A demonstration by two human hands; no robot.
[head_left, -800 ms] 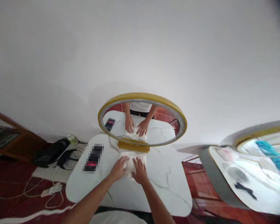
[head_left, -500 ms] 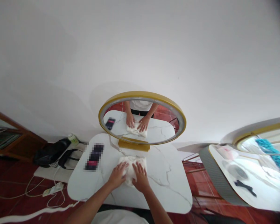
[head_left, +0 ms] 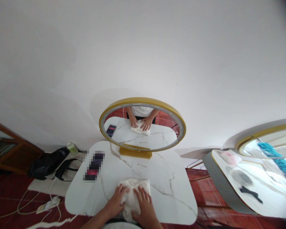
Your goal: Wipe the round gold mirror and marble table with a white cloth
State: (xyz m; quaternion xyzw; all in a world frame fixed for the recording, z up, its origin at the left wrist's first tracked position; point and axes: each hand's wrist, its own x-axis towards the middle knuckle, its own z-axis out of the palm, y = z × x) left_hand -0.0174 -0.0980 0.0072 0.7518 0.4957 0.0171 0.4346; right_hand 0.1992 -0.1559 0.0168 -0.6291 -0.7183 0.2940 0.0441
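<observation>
A folded white cloth (head_left: 131, 198) lies near the front edge of the white marbled table (head_left: 173, 203). My left hand (head_left: 116, 201) is at the cloth's left side, its fingers bent and closed over the edge. On the right part of the cloth rests my right hand (head_left: 145, 205), fingers spread and stretched out over the fabric. Both hands and the cloth also show in the oval gold-framed mirror (head_left: 143, 153), which stands at the back of the table on a gold base.
A blurred-out dark item (head_left: 94, 166) lies on the table's left side. Rightward stands a second table (head_left: 271, 194) with a black strap (head_left: 251, 194) on it. A black bag (head_left: 49, 162), a green-white bottle (head_left: 72, 148) and a power strip (head_left: 48, 204) with cables are at the left.
The cloth and both hands have moved nearer to my body, toward the table's front edge. My left fingers look more bent round the cloth's edge. The view has shifted slightly.
</observation>
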